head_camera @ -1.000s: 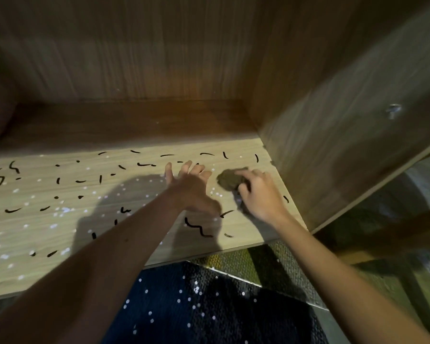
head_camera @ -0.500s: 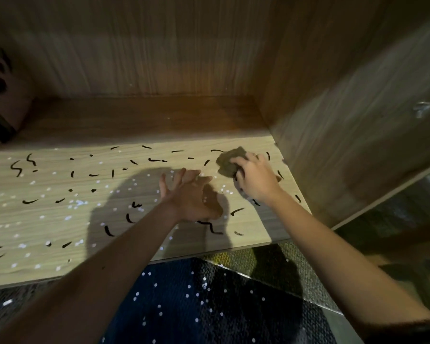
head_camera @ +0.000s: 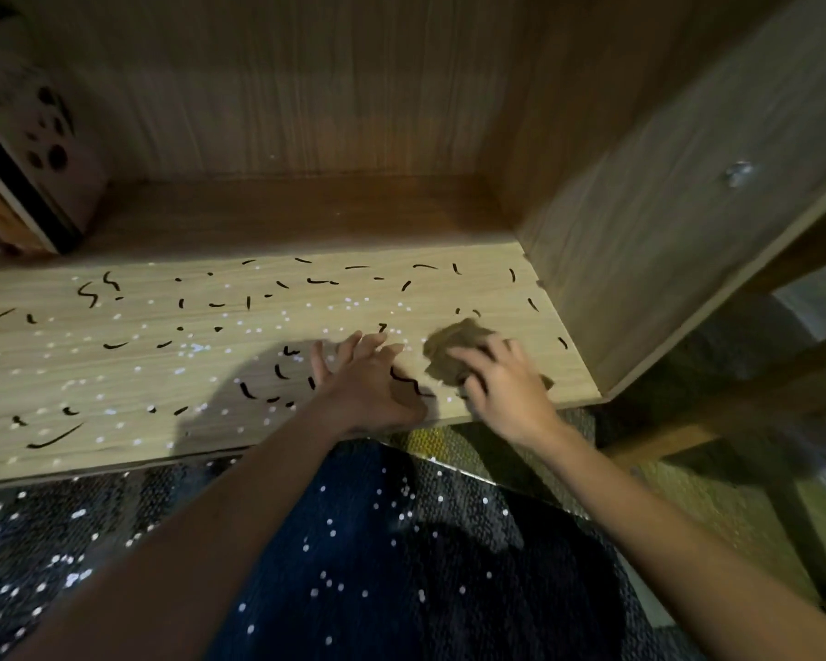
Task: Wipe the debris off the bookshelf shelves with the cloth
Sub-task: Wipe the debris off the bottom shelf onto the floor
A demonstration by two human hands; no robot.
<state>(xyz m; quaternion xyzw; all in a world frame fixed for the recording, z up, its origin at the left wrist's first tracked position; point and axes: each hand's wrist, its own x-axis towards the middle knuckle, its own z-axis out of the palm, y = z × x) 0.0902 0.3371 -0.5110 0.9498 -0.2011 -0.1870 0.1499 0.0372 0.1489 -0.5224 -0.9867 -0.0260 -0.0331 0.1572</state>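
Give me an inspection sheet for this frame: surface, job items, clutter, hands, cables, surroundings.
Surface: wooden shelf, lit at the front, shadowed at the back.
Job's things: brown cloth, crumpled, on the shelf near its right end; black strands and white specks scattered across the shelf.
Clutter: spotted box standing at the shelf's back left.
Hands: right hand grips the cloth; left hand palm down beside it, fingers spread, holding nothing.
Cables: nothing seen.
Surroundings: side panel with a metal fitting; dark rug below, dotted with more white specks.
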